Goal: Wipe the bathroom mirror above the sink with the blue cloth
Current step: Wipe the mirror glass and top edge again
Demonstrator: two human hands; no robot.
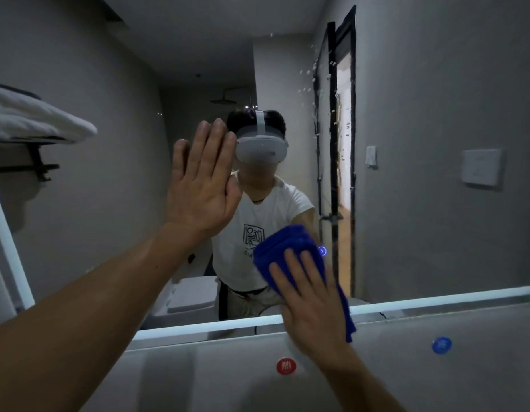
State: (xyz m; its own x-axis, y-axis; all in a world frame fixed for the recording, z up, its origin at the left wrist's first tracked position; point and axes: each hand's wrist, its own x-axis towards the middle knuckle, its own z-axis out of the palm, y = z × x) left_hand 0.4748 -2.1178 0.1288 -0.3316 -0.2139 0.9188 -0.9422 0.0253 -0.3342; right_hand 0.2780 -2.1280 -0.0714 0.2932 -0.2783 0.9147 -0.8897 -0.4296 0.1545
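Wiping looks unfinished: white specks dot the upper right of the one mirror. One blue cloth lies against the mirror's lower edge, pressed flat by the straight-fingered right hand. The left hand, fingers straight and holding nothing, rests on the mirror's middle. Below the mirror sit two round stickers, one red and one blue.

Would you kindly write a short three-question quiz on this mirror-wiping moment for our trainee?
1. True or false: the left hand is curled into a fist.
2. Where is the blue cloth? A: under the right hand at the lower edge of the mirror; B: in the left hand; C: in the sink.
3. Fill in: white splashes dot the mirror's upper ____ area.
Key: 1 false; 2 A; 3 right.
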